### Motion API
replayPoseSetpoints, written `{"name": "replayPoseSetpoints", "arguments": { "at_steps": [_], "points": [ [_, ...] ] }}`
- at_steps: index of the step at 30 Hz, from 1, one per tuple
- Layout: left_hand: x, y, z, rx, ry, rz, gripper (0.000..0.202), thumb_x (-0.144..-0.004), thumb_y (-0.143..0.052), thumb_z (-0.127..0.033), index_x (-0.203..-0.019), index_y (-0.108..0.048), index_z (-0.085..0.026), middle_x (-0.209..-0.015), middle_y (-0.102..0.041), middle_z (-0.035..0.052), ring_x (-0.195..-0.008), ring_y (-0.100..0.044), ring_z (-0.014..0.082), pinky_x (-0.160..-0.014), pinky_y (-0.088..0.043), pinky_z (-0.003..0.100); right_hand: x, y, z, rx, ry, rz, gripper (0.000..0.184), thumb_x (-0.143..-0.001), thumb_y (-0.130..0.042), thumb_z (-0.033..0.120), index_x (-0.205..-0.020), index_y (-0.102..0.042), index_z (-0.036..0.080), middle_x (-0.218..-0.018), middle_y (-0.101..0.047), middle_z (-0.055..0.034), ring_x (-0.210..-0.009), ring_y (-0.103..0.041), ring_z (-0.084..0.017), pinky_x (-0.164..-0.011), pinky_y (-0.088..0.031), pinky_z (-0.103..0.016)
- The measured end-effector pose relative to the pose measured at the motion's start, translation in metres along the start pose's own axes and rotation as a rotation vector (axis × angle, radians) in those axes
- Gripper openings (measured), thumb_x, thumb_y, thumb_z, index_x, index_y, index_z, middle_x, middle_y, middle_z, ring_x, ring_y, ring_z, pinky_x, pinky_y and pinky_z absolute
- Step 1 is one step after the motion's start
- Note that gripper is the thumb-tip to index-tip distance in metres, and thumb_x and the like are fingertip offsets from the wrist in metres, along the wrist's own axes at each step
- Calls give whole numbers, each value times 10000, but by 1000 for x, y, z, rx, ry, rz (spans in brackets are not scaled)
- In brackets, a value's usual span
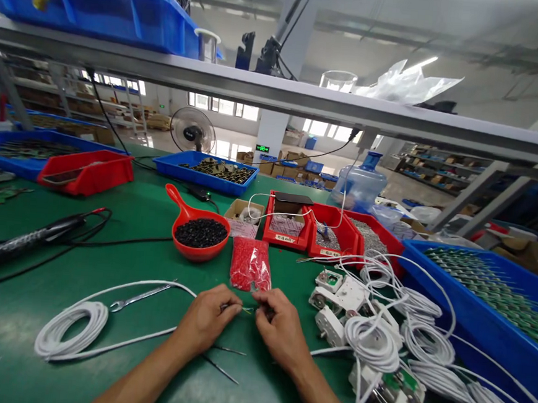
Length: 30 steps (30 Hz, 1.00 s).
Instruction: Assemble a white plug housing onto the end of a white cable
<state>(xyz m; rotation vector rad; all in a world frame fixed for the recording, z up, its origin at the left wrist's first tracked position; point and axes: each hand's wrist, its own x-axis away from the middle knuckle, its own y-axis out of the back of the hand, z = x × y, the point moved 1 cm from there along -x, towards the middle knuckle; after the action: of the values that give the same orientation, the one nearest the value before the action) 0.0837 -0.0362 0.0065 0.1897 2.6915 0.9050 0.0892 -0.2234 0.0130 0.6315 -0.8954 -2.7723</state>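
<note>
While pinched between both sets of fingertips, thin wire end [247, 310] held low over green bench mat [107, 251], just this side of clear bag of red parts [250, 264]. Left hand [207, 318] closed on wire from one side, right hand [278, 328] closed on it from the other, knuckles up, thumbs tucked under; what exactly sits at the tips too small to tell. White cable running out under both wrists, left to loose coil [73, 327] w/ metal wrench [140, 297] lying across its loop. Two thin dark pins [220, 369] on mat betw. forearms. Right of hands: heap of white plug housings [338, 303] & coiled white leads [420, 344], some touching, spilling toward blue crate [483, 324] of green boards at bench edge. Beyond bag: red scoop [200, 233] full of black beads, small cardboard box [243, 215], red bins [326, 234] w/ small hardware. Farther back: blue tray [204, 170] of dark parts, water jug [360, 182], desk fan [192, 131]. Far left: black tool w/ cord [28, 241], red bin [87, 172] against another blue tray. Overhead shelf rail [277, 96] carrying blue tub [98, 5] & plastic wrap.
</note>
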Motion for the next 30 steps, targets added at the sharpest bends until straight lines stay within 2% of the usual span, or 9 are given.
{"name": "replayPoseSetpoints", "arguments": {
  "at_steps": [2,6,13,17,20,22,26,30],
  "points": [
    [0,-1,-2,-5,28,10,192,-868,-544,-290,-817,-700,-190,-828,-646,22,-786,-591,149,-746,-433,238,5,-5,1,13,51,48,308,-790,-595,103,-1081,-646,191,-934,-592,-43,-817,-578,-166,-727,-468,-256],
    [-1,-1,-5,22,82,36,203,-854,-560,-313,-779,-703,-190,-798,-649,10,-770,-591,141,-722,-421,227,6,-10,-2,83,144,99,122,-887,-568,156,-941,-671,192,-871,-590,-37,-851,-563,-171,-770,-434,-270],
    [0,-2,-9,191,251,116,214,-790,-609,-334,-742,-710,-151,-738,-673,14,-715,-597,142,-637,-419,200,4,-7,0,-18,160,155,126,-887,-574,125,-832,-665,191,-791,-569,-6,-789,-559,-143,-696,-401,-238],
    [0,1,-12,261,307,107,250,-756,-622,-358,-722,-694,-120,-681,-650,22,-617,-547,116,-551,-388,180,4,-3,0,-139,78,126,137,-868,-584,127,-783,-673,188,-772,-589,-3,-753,-575,-137,-690,-420,-240],
    [-2,3,-9,311,343,32,300,-734,-641,-409,-728,-684,-112,-646,-616,19,-565,-510,104,-499,-381,172,2,2,-9,-206,-31,59,133,-863,-593,172,-774,-691,191,-780,-616,-10,-757,-594,-149,-702,-444,-255],
    [-3,4,-6,340,357,-15,337,-728,-650,-443,-744,-685,-109,-652,-608,24,-572,-513,109,-481,-391,170,1,2,-16,-272,-116,37,112,-857,-602,224,-834,-707,192,-819,-629,-21,-747,-606,-157,-689,-468,-264],
    [-2,2,-3,324,365,-26,367,-740,-640,-475,-769,-699,-114,-658,-611,29,-584,-521,118,-470,-401,170,3,-6,-24,-500,-233,102,250,-861,-574,332,-1008,-700,174,-901,-619,-51,-696,-620,-157,-646,-518,-287],
    [0,-1,-4,316,358,-16,361,-747,-645,-471,-783,-707,-117,-685,-637,34,-597,-530,114,-501,-398,169,4,-18,-25,-693,-337,94,315,-815,-633,390,-990,-702,137,-796,-632,-52,-686,-615,-165,-640,-534,-298]
  ]
}}
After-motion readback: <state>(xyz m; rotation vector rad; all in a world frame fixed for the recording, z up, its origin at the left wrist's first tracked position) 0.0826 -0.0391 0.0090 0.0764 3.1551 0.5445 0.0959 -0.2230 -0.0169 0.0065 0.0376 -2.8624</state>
